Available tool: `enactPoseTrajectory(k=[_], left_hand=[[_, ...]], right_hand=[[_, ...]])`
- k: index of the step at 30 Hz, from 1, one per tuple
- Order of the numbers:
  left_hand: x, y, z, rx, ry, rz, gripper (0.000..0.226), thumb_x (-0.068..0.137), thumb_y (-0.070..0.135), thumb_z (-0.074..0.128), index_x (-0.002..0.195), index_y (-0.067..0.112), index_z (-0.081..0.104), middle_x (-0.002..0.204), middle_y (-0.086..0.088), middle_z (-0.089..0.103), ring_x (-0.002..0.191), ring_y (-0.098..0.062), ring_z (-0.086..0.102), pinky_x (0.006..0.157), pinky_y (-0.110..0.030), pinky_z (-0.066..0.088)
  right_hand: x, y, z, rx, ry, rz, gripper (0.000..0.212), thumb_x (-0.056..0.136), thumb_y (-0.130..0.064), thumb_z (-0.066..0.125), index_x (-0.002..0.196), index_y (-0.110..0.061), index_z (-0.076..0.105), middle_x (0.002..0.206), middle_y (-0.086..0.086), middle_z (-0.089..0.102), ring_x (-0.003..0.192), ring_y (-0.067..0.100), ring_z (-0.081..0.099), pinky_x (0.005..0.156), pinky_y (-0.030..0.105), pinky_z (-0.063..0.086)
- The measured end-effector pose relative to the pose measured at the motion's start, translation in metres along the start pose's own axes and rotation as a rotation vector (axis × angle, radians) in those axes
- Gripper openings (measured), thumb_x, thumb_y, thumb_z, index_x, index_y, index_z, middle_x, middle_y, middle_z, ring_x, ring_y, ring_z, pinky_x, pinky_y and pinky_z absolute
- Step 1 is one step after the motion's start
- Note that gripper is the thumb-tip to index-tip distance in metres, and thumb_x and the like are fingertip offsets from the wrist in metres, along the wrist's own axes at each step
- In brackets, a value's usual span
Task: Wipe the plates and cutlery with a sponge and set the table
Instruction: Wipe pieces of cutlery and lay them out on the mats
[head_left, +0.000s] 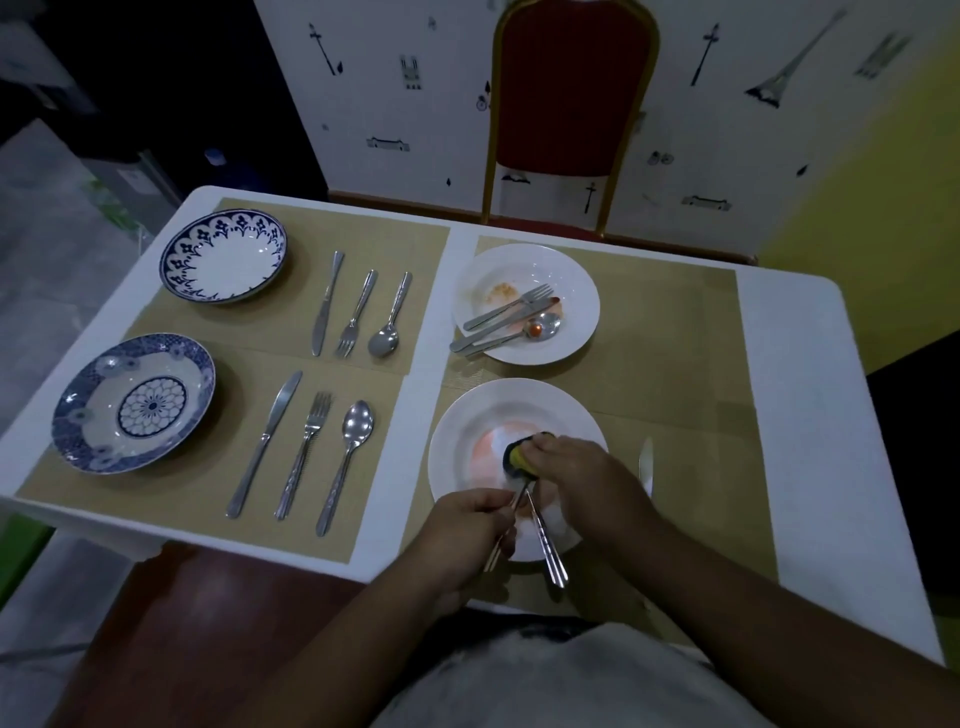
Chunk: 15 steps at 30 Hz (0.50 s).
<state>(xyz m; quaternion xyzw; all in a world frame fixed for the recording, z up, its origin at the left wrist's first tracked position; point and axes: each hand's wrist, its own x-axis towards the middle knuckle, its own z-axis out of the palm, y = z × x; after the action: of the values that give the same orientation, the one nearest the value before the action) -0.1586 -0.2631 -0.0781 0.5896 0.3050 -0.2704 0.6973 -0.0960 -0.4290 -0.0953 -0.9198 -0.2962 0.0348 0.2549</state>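
A white plate (467, 415) with an orange smear lies near the table's front edge. My right hand (576, 467) presses a yellow-and-dark sponge (517, 454) down in the plate's middle. My left hand (467, 519) holds a piece of cutlery (501, 540) by its handle over the plate's near rim; its head is hidden under the sponge. A second piece of cutlery (548, 545) lies across the rim beside it. A knife (645, 465) rests right of this plate. Behind stands a dirty white plate (574, 270) with a fork, knife and spoon (511, 322) on it.
On the left mats sit two blue-patterned plates (223, 257) (132, 402), each with a knife, fork and spoon (356, 312) (306, 452) laid out to its right. A red chair (569, 104) stands behind the table. The white table (800, 389) extends to the right.
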Motion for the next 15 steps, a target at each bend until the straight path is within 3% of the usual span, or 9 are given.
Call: enactPoseTrajectory(k=[5, 7, 9, 11, 15], left_hand=[[-0.003, 0.001, -0.011, -0.027, -0.013, -0.004, 0.032, 0.098, -0.001, 0.05, 0.094, 0.008, 0.081, 0.081, -0.019, 0.065, 0.073, -0.026, 0.055, 0.064, -0.033, 0.047], [-0.007, -0.001, -0.012, 0.004, -0.008, -0.008, 0.034, 0.099, 0.001, 0.052, 0.095, 0.015, 0.082, 0.085, -0.015, 0.071, 0.077, -0.023, 0.058, 0.065, -0.03, 0.049], [-0.009, -0.002, -0.011, 0.041, 0.0, 0.001, 0.035, 0.099, 0.003, 0.053, 0.093, 0.022, 0.083, 0.09, -0.007, 0.075, 0.082, -0.02, 0.06, 0.068, -0.029, 0.049], [-0.008, 0.0, -0.011, 0.055, 0.01, 0.007, 0.032, 0.098, 0.004, 0.056, 0.092, 0.022, 0.083, 0.092, -0.002, 0.077, 0.085, -0.02, 0.061, 0.069, -0.027, 0.049], [-0.003, 0.007, -0.009, 0.031, 0.045, -0.022, 0.018, 0.091, 0.008, 0.068, 0.099, 0.017, 0.08, 0.104, -0.009, 0.078, 0.096, -0.024, 0.066, 0.077, -0.03, 0.052]], right_hand=[[-0.016, -0.024, 0.008, 0.0, -0.032, -0.065, 0.048, 0.08, -0.023, 0.041, 0.123, -0.016, 0.062, 0.124, 0.005, 0.064, 0.111, 0.023, 0.061, 0.093, 0.036, 0.048], [-0.01, -0.017, 0.005, -0.014, -0.082, -0.047, 0.05, 0.08, -0.023, 0.036, 0.123, -0.016, 0.063, 0.125, 0.006, 0.063, 0.111, 0.027, 0.061, 0.092, 0.038, 0.05], [0.002, -0.001, -0.001, -0.054, -0.065, 0.039, 0.053, 0.078, -0.015, 0.033, 0.121, -0.014, 0.063, 0.123, 0.008, 0.064, 0.105, 0.031, 0.062, 0.087, 0.04, 0.052], [0.01, 0.01, -0.007, -0.07, -0.029, 0.141, 0.054, 0.08, 0.002, 0.041, 0.127, -0.015, 0.059, 0.13, 0.006, 0.06, 0.113, 0.027, 0.059, 0.095, 0.036, 0.047], [0.013, 0.014, -0.016, 0.12, 0.134, 0.316, 0.063, 0.076, 0.013, 0.054, 0.13, -0.018, 0.057, 0.134, 0.0, 0.057, 0.12, 0.015, 0.054, 0.101, 0.023, 0.041]])
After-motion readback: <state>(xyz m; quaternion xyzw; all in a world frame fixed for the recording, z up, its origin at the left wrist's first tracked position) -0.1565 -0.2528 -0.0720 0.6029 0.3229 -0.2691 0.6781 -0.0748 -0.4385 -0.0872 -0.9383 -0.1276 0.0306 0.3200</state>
